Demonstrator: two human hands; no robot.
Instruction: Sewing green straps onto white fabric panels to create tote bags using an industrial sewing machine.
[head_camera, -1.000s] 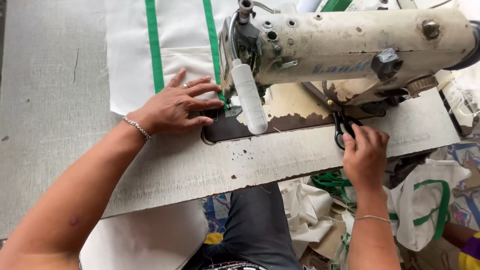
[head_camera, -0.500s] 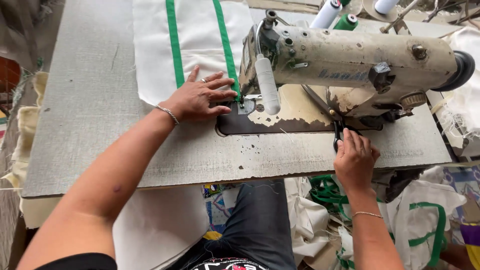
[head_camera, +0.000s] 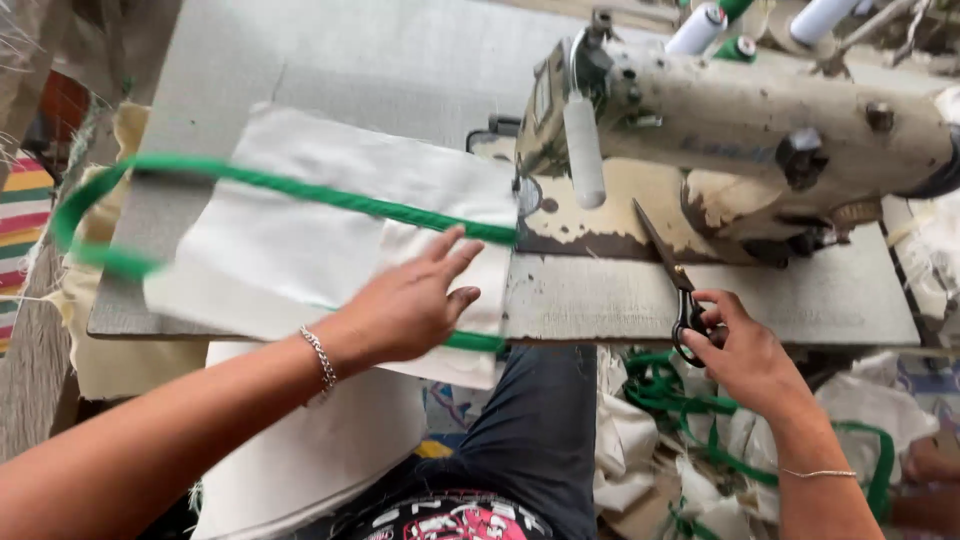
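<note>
A white cloth bag (head_camera: 300, 230) with a green strap handle (head_camera: 110, 200) lies on the grey sewing table (head_camera: 640, 295), left of the needle. My left hand (head_camera: 415, 300) rests flat on the bag's near right corner, fingers spread. My right hand (head_camera: 745, 350) grips black-handled scissors (head_camera: 672, 275) at the table's front edge; the blades point up toward the needle area. The worn cream sewing machine (head_camera: 740, 120) stands at the back right.
Thread spools (head_camera: 700, 25) stand behind the machine. More white cloth and green straps (head_camera: 670, 400) lie heaped below the table on the right. White cloth (head_camera: 310, 450) hangs over my lap. A striped fabric (head_camera: 25, 220) sits at the far left.
The bag has been pulled left, away from under the machine, and its green handle loop now shows. My right hand has picked up the scissors and raised their blades toward the needle.
</note>
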